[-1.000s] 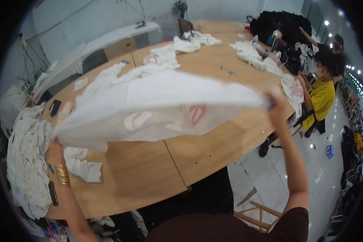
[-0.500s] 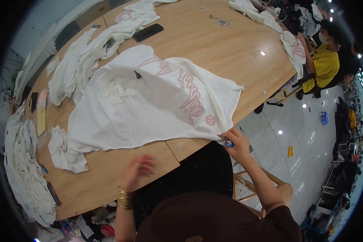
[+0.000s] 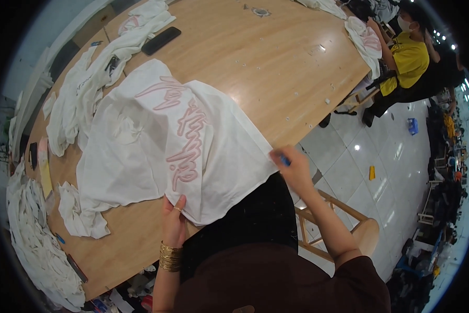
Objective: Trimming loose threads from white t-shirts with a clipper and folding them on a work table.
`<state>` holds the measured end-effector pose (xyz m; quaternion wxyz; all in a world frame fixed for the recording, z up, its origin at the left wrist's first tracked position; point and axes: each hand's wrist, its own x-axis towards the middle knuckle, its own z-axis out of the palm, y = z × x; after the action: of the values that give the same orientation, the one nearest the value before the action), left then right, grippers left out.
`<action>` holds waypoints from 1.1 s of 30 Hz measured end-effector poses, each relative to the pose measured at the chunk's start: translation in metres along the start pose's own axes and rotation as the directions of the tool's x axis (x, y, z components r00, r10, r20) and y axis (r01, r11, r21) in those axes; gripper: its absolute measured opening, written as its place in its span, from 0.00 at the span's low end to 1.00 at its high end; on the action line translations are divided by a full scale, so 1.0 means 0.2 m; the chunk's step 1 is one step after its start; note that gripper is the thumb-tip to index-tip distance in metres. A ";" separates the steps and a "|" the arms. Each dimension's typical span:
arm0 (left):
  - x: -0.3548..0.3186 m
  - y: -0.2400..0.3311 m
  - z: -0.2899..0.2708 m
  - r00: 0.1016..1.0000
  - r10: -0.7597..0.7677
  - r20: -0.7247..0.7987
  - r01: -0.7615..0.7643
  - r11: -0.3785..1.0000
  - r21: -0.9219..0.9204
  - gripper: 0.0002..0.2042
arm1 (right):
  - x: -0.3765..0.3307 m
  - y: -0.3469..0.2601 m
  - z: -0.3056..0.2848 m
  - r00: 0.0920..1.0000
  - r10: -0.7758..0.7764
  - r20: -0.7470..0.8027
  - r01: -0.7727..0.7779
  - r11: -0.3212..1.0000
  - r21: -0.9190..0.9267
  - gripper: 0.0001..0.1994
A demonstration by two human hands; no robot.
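Observation:
A white shirt (image 3: 229,141) with pink outlined lettering lies on the table before me, and its near edge hangs over the table edge above my lap. My left hand (image 3: 174,219) is closed on that near edge, with the thumb on top of the cloth. At the shirt's right corner my right hand (image 3: 294,169) is closed around a small blue tool (image 3: 284,159), mostly hidden by the fingers. Those fingertips touch or nearly touch the corner; which one, I cannot tell.
More white garments (image 3: 75,115) lie along the left, beside a black phone (image 3: 161,40). A heap of white cloth (image 3: 33,245) sits at the near left edge. A wooden stool (image 3: 365,235) stands at my right. A person in yellow (image 3: 409,60) works at the far right.
My left hand has gone from empty above the table to gripping the shirt's near edge. The right hand has moved slightly up and left; the lettered cloth has shifted left and toward me.

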<state>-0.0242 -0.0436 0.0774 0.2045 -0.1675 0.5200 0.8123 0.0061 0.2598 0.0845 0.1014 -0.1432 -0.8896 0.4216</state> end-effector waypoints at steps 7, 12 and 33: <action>-0.01 -0.02 -0.03 1.000 -0.001 -0.019 0.003 0.991 0.136 0.19 | 0.04 0.09 0.05 0.996 0.085 -0.039 -0.085 0.996 -0.022 0.13; -0.02 0.02 -0.15 0.998 0.047 -0.044 -0.038 0.983 0.180 0.19 | 0.05 0.13 0.03 0.989 0.135 0.061 -0.119 0.970 -0.212 0.17; -0.14 0.11 -0.07 0.750 0.602 0.275 -0.442 0.147 0.885 0.36 | -0.04 -0.10 0.06 0.948 0.201 0.248 -0.258 0.939 0.226 0.10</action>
<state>-0.0103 -0.0685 0.1017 -0.0718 0.1086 0.9145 0.3831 0.0062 0.2369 0.0932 -0.0309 -0.1845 -0.8105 0.5551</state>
